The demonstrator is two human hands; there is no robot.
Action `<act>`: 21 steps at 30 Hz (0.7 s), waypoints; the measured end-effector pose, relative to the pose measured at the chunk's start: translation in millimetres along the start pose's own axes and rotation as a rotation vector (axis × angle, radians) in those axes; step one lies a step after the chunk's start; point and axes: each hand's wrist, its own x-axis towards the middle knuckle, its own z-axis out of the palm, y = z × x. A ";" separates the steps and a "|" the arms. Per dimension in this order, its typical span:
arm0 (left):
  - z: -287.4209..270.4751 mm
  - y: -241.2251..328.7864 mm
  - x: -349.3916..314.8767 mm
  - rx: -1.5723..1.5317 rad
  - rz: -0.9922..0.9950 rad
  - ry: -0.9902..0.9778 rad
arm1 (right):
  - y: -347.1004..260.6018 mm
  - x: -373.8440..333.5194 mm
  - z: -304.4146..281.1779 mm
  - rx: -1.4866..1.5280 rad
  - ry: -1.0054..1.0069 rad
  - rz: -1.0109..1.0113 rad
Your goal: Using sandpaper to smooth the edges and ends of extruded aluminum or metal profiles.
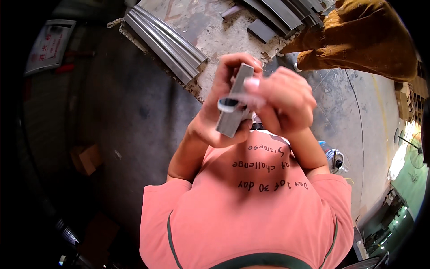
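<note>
In front of my chest, my left hand [219, 103] is wrapped round a short grey metal bar [232, 122], its fingers along the far side. The bar is tilted, with its upper end leaning right. Across its middle sits a pale round ring [227, 106] with a dark centre; its kind I cannot make out. My right hand [289, 101], partly blurred, is closed with curled fingers just right of the bar, its thumb over the bar's upper half. A blurred pale band runs from the ring toward this hand. What the right fingers hold is hidden.
Long metal profiles [168, 42] lie on a worn work surface [210, 38] ahead. More dark metal strips [286, 15] and a small grey block [261, 30] are at its far right. Heavy brown cloth [358, 40] hangs at upper right. A cardboard box [86, 159] stands on the left floor.
</note>
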 end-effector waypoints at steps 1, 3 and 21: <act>3.1 4.4 0.4 0.010 -0.021 0.052 | 6.8 -1.9 2.5 -0.004 0.065 0.012; 4.6 9.9 -1.0 0.047 -0.066 0.123 | 13.2 -3.7 12.5 -0.038 0.312 0.132; 29.9 2.8 -8.4 0.298 0.088 0.304 | -0.8 -3.3 2.0 -0.117 0.264 -0.015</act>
